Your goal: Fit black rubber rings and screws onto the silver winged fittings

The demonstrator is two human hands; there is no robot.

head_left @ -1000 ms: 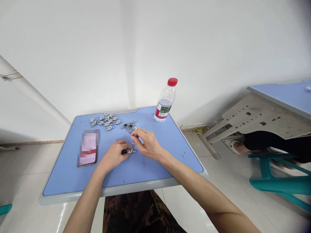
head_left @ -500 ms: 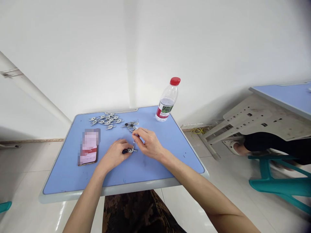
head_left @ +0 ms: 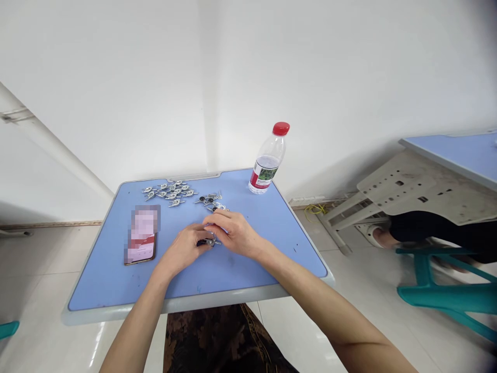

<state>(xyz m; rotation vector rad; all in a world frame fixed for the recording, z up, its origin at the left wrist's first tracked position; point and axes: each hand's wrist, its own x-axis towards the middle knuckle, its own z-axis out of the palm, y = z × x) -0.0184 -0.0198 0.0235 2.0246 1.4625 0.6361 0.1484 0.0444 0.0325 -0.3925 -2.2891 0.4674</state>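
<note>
My left hand [head_left: 184, 249] rests on the table, its thumb and fingers closed around a small silver metal fitting [head_left: 210, 242] with a dark part. Just above that fitting, my right hand [head_left: 234, 231] is closed in a pinch; whatever lies between its fingertips is hidden. The two hands' fingertips meet or overlap. Beyond my right hand lies a small group of loose metal parts [head_left: 210, 200], some with black round pieces. Farther left is a pile of similar silver fittings [head_left: 171, 192].
A phone [head_left: 143, 235] with a lit screen lies on the blue table [head_left: 112, 282], left of my hands. A red-capped water bottle [head_left: 266, 166] stands at the back right corner. To the right are another desk [head_left: 438, 181], a green stool [head_left: 438, 295] and a person's foot [head_left: 375, 235].
My right hand has shifted slightly left, over my left fingertips. The thin metal piece seen under its fingers before is now hidden. My left hand stays on the fitting.
</note>
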